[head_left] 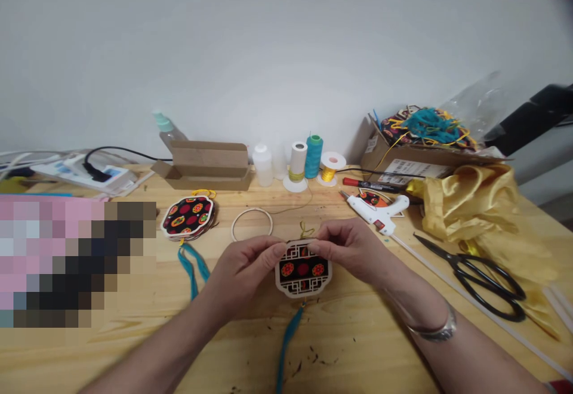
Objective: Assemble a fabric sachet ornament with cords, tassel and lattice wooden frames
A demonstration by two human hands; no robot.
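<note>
Left hand, right hand: thumbs and fingers pinching upper rim of lattice-fronted ornament, well out from bench's back edge. Teal tassel below. Gold cloth near right edge.

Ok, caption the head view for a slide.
Left hand and right hand hold a floral lattice pendant with teal tassel.

from here i count two hands, three spools, one glue gun, one scissors, one marker, one hoop.
</note>
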